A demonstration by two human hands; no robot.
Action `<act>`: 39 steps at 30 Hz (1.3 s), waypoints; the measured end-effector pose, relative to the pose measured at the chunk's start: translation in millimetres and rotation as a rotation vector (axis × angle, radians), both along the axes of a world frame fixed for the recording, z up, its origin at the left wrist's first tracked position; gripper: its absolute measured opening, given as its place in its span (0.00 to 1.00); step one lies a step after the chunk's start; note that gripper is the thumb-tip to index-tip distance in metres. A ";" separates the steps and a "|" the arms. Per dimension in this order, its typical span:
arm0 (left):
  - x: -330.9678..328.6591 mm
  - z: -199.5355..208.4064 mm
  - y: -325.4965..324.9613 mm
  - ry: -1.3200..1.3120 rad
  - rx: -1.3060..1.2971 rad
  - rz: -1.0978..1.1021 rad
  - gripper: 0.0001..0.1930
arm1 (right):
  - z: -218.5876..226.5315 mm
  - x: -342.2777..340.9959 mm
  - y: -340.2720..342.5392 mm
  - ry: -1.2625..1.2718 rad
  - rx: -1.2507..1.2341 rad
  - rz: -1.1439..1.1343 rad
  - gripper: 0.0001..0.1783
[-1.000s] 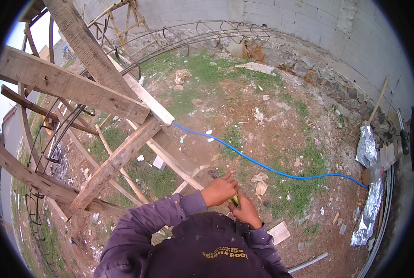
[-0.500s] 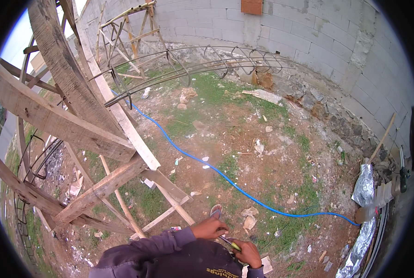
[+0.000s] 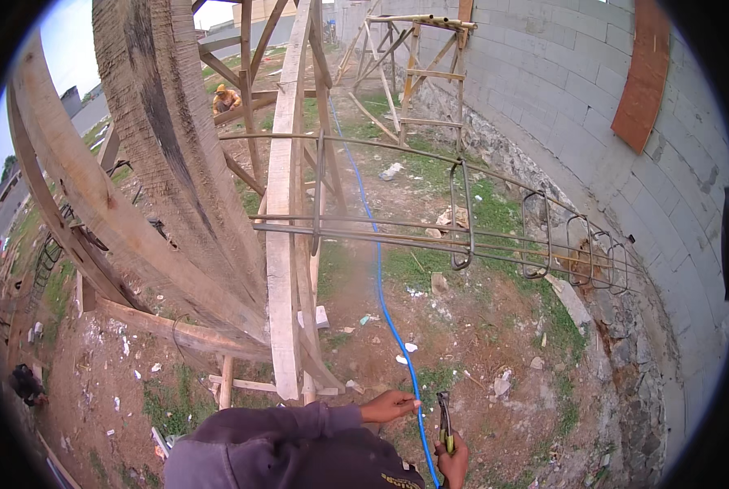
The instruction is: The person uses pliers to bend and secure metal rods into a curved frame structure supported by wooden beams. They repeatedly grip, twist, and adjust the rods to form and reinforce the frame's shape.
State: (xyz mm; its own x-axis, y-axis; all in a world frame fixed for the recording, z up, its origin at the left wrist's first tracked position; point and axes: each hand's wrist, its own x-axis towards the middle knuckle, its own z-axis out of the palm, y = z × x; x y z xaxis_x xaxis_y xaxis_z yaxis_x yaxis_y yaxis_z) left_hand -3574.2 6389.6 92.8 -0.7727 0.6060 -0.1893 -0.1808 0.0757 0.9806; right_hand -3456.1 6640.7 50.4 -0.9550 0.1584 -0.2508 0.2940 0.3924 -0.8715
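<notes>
My right hand (image 3: 453, 460) is closed around the yellow-green handles of a pair of pincers (image 3: 444, 420), whose dark metal head points up and away from me. To its left, my left hand (image 3: 390, 407) reaches out from a purple sleeve with its fingers stretched to the right. I see nothing held in it. Its fingertips overlap the blue hose (image 3: 387, 306) in the picture; whether they touch it I cannot tell. Beyond my hands, a long rebar cage (image 3: 462, 236) with bent stirrups runs across at a height above the ground, behind an upright pale timber (image 3: 283, 196).
Heavy timbers (image 3: 165, 122) crowd the left side. A grey block wall (image 3: 544, 90) with a rust-brown board (image 3: 643, 81) bounds the right, above a rough stone footing. A bamboo trestle (image 3: 436, 73) stands farther back. A person in a yellow helmet (image 3: 226, 99) is low down behind the timbers.
My view has swung up and leftward, bringing the rebar cage and timbers closer. My hands have moved apart, and the pincers now point upward in my right hand.
</notes>
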 end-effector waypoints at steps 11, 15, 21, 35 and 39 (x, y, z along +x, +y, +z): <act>-13.0 92.3 -1.2 0.273 0.149 1.118 0.16 | 12.9 -168.2 1.5 -0.102 -0.229 0.720 0.28; 29.8 98.7 -3.4 0.421 -0.120 1.329 0.16 | 80.9 -227.1 0.8 0.270 -0.218 1.014 0.26; 62.8 73.3 64.9 0.145 -0.048 1.653 0.17 | 224.2 -281.6 28.0 0.330 -0.597 1.153 0.27; 7.8 66.5 117.9 0.214 -0.012 1.525 0.16 | 344.2 -339.8 77.2 0.766 -0.842 0.387 0.31; -14.2 77.0 121.3 0.250 -0.083 1.388 0.17 | 349.8 -391.4 62.0 0.831 -0.865 0.384 0.26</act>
State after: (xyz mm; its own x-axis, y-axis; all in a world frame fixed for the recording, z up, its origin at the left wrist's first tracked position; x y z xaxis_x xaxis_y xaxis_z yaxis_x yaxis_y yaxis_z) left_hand -3588.5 6510.9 169.8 -0.7412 -0.6699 0.0428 0.0210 0.0406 0.9990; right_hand -3847.5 6702.6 400.2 -0.8220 -0.0793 0.5639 -0.4716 -0.4601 -0.7522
